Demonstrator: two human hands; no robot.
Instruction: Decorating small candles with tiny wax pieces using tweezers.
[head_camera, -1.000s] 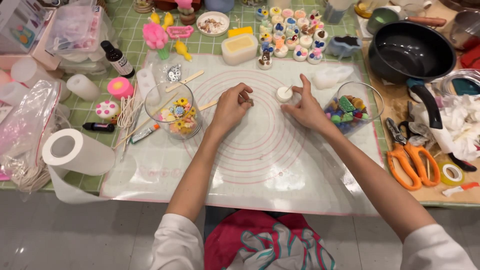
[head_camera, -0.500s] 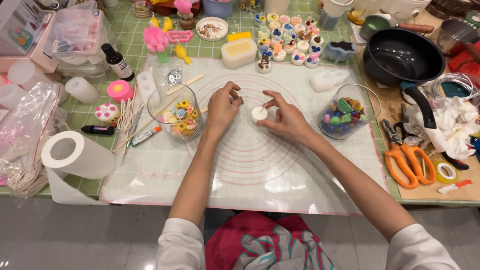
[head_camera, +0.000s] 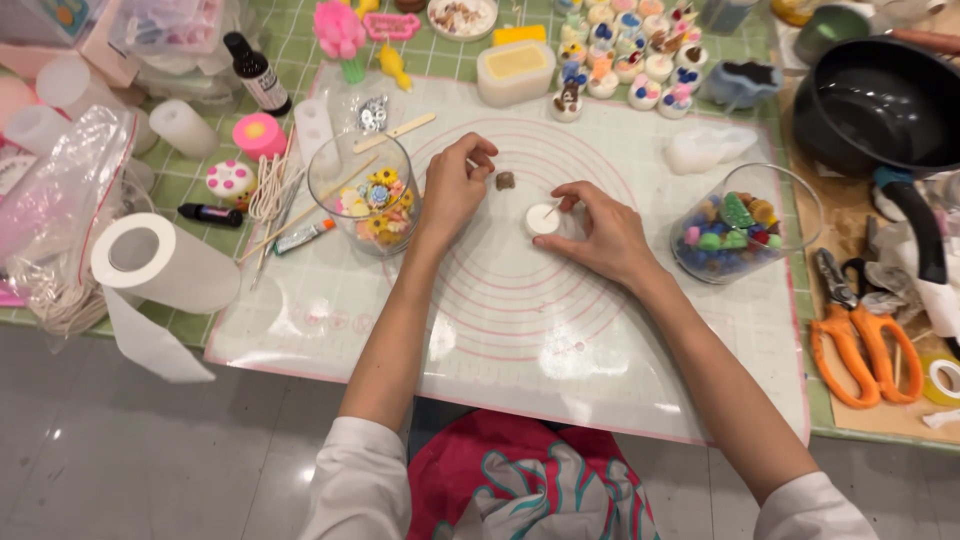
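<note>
White candle touched by right hand.

Mat: a translucent silicone mat with pink rings lay on the green-checked surface
Left side: a paper roll lay on its side; a dark dropper bottle stood behind a pink round candle
Right side: orange scissors lay near a black pan
Back: small decorated candles were clustered beside a pale yellow block
</note>
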